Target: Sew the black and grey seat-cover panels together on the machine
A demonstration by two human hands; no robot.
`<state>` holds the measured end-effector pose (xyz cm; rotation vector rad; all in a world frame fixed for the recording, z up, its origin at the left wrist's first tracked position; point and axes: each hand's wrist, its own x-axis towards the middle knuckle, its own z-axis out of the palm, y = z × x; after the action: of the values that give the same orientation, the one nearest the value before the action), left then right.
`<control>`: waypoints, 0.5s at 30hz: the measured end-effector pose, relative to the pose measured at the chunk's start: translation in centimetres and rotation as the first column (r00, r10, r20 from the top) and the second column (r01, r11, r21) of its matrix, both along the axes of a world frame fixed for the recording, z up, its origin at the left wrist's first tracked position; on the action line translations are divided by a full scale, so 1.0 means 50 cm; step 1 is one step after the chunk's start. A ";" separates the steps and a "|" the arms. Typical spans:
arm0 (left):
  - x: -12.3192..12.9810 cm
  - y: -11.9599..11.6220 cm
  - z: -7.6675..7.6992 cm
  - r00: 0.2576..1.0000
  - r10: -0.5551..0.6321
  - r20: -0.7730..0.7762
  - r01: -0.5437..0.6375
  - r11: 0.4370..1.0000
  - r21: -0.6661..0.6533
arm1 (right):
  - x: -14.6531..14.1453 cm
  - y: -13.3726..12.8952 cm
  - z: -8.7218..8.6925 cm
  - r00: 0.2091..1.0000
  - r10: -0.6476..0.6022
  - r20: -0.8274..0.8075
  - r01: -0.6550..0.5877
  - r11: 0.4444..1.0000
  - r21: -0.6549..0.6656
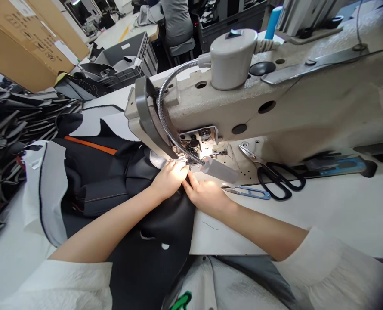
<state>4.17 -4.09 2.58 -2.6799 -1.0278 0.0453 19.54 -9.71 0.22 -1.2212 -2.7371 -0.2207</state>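
Observation:
A black leather-like cover [104, 185] with an orange strip, orange stitching and pale grey backing spreads over the left of the table and hangs down its front edge. Its right edge runs up to the lit needle area of a beige sewing machine [185, 105]. My left hand [170, 178] is closed on the cover right beside the needle area. Just to its right, my right hand [207, 196] pinches the cover's edge, fingertips close to the left hand's. The needle and the fold under my fingers are hidden by the hands and the lamp.
Black-handled scissors [275, 178] and blue thread snips [251, 192] lie right of my right hand. A flexible lamp [220, 170] hangs over the needle area. Stacked dark pieces [10, 137] fill the far left, near a cardboard box [33, 38] and grey crate [143, 54]. A person [177, 21] sits behind.

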 end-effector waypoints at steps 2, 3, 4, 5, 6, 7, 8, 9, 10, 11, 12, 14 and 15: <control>0.002 0.000 0.001 1.000 0.009 -0.007 -0.009 1.000 -0.013 | -0.001 0.002 0.001 1.000 -0.007 -0.001 0.007 1.000 -0.011; 0.003 0.000 0.001 1.000 0.017 -0.007 -0.017 1.000 -0.017 | -0.001 0.002 0.001 1.000 -0.010 -0.001 0.010 1.000 -0.016; 0.003 -0.001 0.002 1.000 0.024 -0.004 -0.024 1.000 -0.017 | -0.001 0.002 0.001 1.000 -0.010 0.001 0.010 1.000 -0.022; 0.003 -0.002 0.002 1.000 0.031 0.000 -0.031 0.999 -0.014 | -0.001 0.002 0.002 1.000 -0.009 0.006 0.009 1.000 -0.028; 0.003 -0.002 0.002 0.999 0.035 0.005 -0.034 0.999 -0.010 | -0.001 0.001 0.002 1.000 -0.008 0.014 0.009 0.999 -0.034; 0.003 -0.003 0.002 0.999 0.035 0.009 -0.035 0.999 -0.004 | -0.001 0.001 0.003 1.000 -0.009 0.026 0.010 0.999 -0.042; 0.002 -0.003 0.001 0.999 0.034 0.013 -0.034 0.999 0.003 | -0.001 0.000 0.004 0.999 -0.011 0.037 0.013 0.999 -0.053; 0.001 -0.003 0.001 0.999 0.029 0.015 -0.030 1.000 0.010 | -0.002 0.000 0.005 0.999 -0.016 0.045 0.018 0.998 -0.064; 0.001 -0.003 0.000 1.000 0.024 0.016 -0.024 1.000 0.016 | -0.002 -0.001 0.006 0.999 -0.019 0.051 0.023 0.997 -0.076; 0.000 -0.002 -0.001 1.000 0.019 0.015 -0.019 1.000 0.022 | -0.002 -0.001 0.007 0.998 -0.023 0.051 0.027 0.996 -0.085; 0.000 -0.002 -0.002 1.000 0.015 0.015 -0.015 1.000 0.027 | -0.003 -0.001 0.008 0.998 -0.026 0.049 0.030 0.995 -0.091; 0.000 -0.001 -0.004 1.000 0.009 0.015 -0.010 0.999 0.037 | -0.003 -0.001 0.010 0.999 -0.031 0.039 0.035 0.994 -0.102; 0.001 -0.001 -0.004 1.000 0.007 0.015 -0.008 0.999 0.040 | -0.003 -0.002 0.011 0.999 -0.034 0.029 0.036 0.994 -0.107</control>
<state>4.21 -4.14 2.40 -2.6443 -1.0324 0.0061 19.37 -9.78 0.78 -1.3031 -2.7856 -0.0953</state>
